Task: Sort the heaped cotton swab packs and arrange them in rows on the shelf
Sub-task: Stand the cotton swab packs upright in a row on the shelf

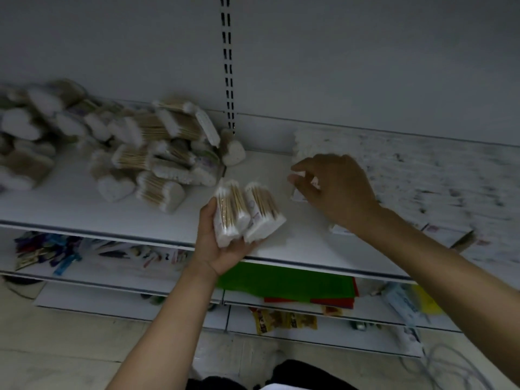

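The left hand (pixel 222 246) is palm up at the near edge of the shelf (pixel 84 209), its fingers curled under two packs (pixel 247 212) that lie side by side in the palm, swab sticks showing through the wrap. The right hand (pixel 337 190) reaches farther in, back of the hand up, fingers bent, thumb and forefinger pinching a white pack (pixel 299 194) that sits on the shelf at the left end of the rows (pixel 422 175). The rows fill the right part of the shelf from near to far, though blur hides their detail. On the left part of the shelf lies the heap (pixel 157 153), packs tumbled over one another at all angles, some heart-shaped ends turned outward; it is apart from both hands, with bare shelf between. A slotted upright (pixel 228 66) runs down the grey back panel behind the heap's right edge. Below, a lower shelf carries green sheets (pixel 284 280) over red ones, and coloured small goods (pixel 45 249) lie to the left.
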A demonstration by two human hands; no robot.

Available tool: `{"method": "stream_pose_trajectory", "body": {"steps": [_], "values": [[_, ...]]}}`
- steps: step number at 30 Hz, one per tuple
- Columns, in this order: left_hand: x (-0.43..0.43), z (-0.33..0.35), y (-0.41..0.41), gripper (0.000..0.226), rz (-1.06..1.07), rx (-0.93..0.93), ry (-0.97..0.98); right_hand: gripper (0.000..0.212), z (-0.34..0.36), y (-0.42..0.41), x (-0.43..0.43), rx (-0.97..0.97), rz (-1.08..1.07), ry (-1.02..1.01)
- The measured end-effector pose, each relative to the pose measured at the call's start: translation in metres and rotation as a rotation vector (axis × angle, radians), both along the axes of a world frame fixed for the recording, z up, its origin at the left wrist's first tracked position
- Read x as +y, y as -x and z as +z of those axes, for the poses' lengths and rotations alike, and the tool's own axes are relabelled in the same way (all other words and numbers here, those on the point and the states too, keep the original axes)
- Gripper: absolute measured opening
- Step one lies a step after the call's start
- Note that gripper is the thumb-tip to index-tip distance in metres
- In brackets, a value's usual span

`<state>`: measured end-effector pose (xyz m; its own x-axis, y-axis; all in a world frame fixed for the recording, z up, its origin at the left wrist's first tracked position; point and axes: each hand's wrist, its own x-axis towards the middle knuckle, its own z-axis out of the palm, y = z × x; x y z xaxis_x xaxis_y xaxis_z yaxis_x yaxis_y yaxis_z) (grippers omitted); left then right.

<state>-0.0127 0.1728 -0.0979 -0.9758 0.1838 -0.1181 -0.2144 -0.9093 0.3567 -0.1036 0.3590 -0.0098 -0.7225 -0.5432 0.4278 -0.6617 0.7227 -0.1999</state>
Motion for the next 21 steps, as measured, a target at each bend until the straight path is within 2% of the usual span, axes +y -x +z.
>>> {"method": "stream_pose_trajectory", "body": {"steps": [1,3,5,6,7,9,11,14,15,16,18,19,21], "values": [[-0.001,-0.001,0.001,0.056,0.001,-0.009,0.007,0.035,-0.002,-0.012,-0.005,-0.18,-0.003,0.087],[-0.001,0.005,0.0,0.048,0.007,-0.043,0.028,0.042,-0.011,-0.023,-0.016,-0.478,-0.004,0.1],[-0.012,-0.003,-0.006,0.091,-0.028,-0.106,-0.057,0.043,-0.018,-0.026,-0.025,-0.732,0.019,0.158],[-0.017,-0.003,-0.005,0.105,-0.082,-0.055,-0.055,0.041,-0.018,-0.025,-0.03,-0.82,0.024,0.212],[-0.02,-0.005,-0.002,0.108,-0.114,-0.014,-0.067,0.034,-0.017,-0.024,-0.035,-0.87,0.02,0.259],[-0.019,-0.01,0.0,0.101,-0.145,0.047,-0.092,0.023,-0.012,-0.021,-0.04,-0.911,-0.016,0.278],[-0.016,-0.012,0.003,0.092,-0.16,-0.017,-0.113,0.017,-0.005,-0.019,-0.042,-0.978,-0.039,0.285],[-0.01,-0.013,0.008,0.056,-0.113,-0.069,-0.135,0.006,0.007,-0.014,-0.032,-0.978,-0.058,0.312],[-0.009,-0.007,0.007,0.048,-0.087,-0.11,-0.156,0.012,0.012,-0.011,-0.025,-0.925,-0.06,0.309],[-0.009,-0.006,0.008,0.058,-0.041,-0.111,-0.164,0.02,0.019,-0.008,-0.017,-0.856,-0.054,0.281],[-0.008,-0.003,0.012,0.094,-0.031,-0.141,-0.203,0.032,0.03,-0.002,-0.001,-0.718,-0.031,0.165],[-0.008,-0.003,0.013,0.099,-0.044,-0.146,-0.217,0.035,0.032,0.001,0.007,-0.671,-0.027,0.096],[-0.005,-0.002,0.014,0.083,-0.063,-0.118,-0.208,0.038,0.027,0.008,0.02,-0.583,-0.037,-0.045]]}}
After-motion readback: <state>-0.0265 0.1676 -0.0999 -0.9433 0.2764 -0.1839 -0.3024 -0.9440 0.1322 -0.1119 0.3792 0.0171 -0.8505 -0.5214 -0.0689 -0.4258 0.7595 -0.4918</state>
